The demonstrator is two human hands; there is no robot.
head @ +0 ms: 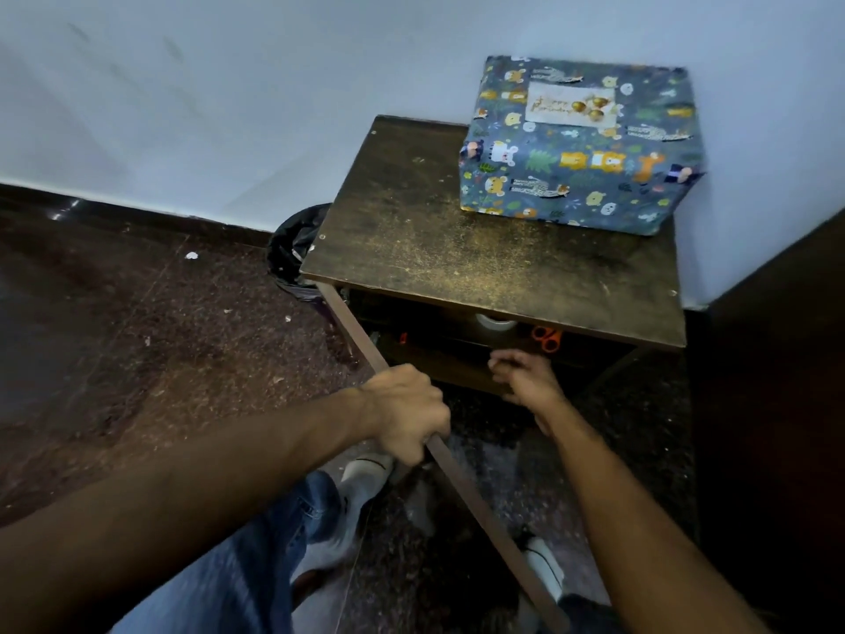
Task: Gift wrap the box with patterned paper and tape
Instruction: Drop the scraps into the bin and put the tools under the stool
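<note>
Sitting fully wrapped, the box [580, 144] rests at the tabletop's [457, 249] far right corner by the wall.
Left hand [407, 411] grips a wooden strip, seemingly an open door's edge; right hand [526, 377], loosely curled and holding nothing, reaches toward the shelf where tape [496, 322] and scissors [546, 338] lie, likely stowed.

Place: a room in a home, in a corner.
Walls: plain pale painted walls [228, 107] meet behind the table's far right corner.
Floor: dark speckled stone floor [137, 340] with little scraps on it (it looks dusty).
Table: a small, scratched brown wooden table [480, 249] with a shelf under it.
Bin: a bin with a black bag [297, 249] stands by the table's left edge.
</note>
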